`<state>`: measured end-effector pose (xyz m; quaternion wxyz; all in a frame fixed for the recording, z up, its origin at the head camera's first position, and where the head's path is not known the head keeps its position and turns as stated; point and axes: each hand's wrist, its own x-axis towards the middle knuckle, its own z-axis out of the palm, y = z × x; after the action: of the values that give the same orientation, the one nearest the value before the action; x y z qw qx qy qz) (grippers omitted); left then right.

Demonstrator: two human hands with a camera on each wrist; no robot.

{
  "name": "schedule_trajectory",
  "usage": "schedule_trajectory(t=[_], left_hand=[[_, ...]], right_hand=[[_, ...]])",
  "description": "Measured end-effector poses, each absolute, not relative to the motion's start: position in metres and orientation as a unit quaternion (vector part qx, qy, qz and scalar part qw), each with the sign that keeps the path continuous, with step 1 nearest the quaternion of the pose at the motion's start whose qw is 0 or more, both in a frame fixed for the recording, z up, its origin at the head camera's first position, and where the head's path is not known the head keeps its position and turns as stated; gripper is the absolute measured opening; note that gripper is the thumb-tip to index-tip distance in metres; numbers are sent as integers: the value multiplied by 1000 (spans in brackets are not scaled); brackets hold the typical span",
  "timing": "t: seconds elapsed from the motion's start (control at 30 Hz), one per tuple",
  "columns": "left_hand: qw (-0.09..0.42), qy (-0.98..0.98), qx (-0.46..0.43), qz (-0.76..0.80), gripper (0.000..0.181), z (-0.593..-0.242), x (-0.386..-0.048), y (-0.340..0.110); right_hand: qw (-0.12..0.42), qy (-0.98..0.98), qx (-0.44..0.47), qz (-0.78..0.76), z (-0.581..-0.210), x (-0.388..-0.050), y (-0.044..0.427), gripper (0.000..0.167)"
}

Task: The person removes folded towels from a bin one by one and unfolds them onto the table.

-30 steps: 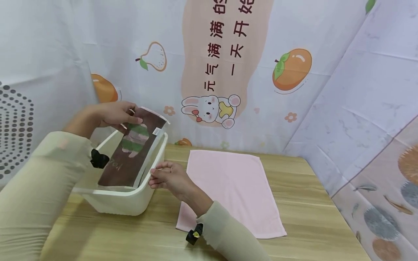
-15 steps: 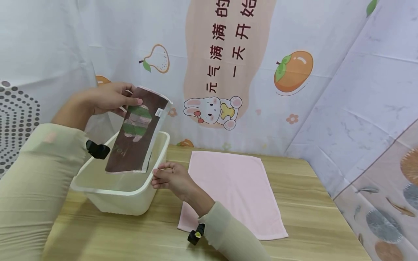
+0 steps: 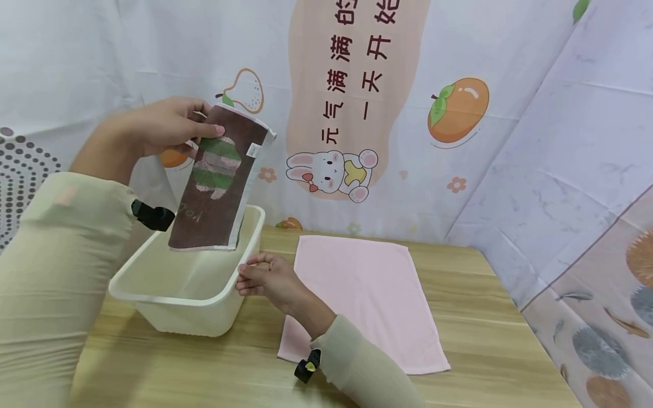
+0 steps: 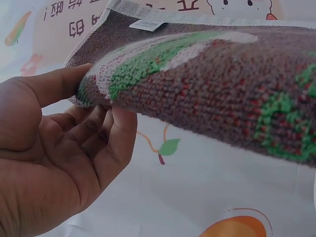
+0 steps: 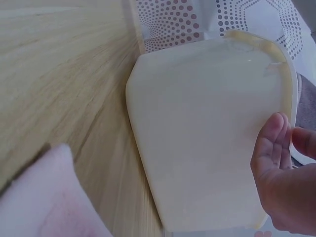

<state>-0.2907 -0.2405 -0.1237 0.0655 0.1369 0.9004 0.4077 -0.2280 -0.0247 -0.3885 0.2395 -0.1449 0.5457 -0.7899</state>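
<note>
My left hand point(image 3: 165, 126) pinches the upper left edge of a folded brown towel point(image 3: 213, 212) with a green and pink striped patch, lettering and a small white label. The towel hangs tilted above the white plastic basin point(image 3: 191, 320). Its pile and pale edge show closely in the left wrist view, with the thumb on top and the fingers point(image 4: 121, 133) beneath. At the basin's right rim, my right hand point(image 3: 270, 282) holds on, thumb over the edge and fingers against the outer wall, as the right wrist view shows.
A pink towel point(image 3: 362, 300) lies spread flat on the wooden table point(image 3: 474, 317), right of the basin. Behind the table hangs a printed curtain point(image 3: 403, 164). Another patterned cloth wall point(image 3: 592, 272) borders the right side.
My left hand has lifted the brown towel up out of the basin, slightly leftward. Its lower end, earlier inside the basin, now hangs higher. The right hand stays at the rim.
</note>
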Motion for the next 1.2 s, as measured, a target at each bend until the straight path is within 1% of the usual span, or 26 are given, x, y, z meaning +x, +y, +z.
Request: schedule_trajectory(t=[0.3, 0.5, 0.7, 0.9, 1.07, 1.2], left_hand=[[56, 897, 146, 413, 30, -117, -291, -225], [56, 889, 161, 426, 29, -115, -291, -211], [53, 886, 172, 428, 33, -118, -291, -191], [64, 866, 193, 456, 28, -126, -290, -166], [63, 849, 207, 481, 26, -139, -289, -143], [72, 827, 224, 511, 21, -155, -291, -121]], right_hand=[[236, 594, -152, -754, -384, -231, -12, 18], [198, 650, -142, -720, -380, -238, 13, 25], [160, 712, -137, -670, -376, -247, 46, 22], [123, 772, -138, -608, -373, -254, 85, 23], [77, 822, -141, -547, -372, -260, 120, 22], [1, 876, -172, -450, -373, -270, 150, 18]])
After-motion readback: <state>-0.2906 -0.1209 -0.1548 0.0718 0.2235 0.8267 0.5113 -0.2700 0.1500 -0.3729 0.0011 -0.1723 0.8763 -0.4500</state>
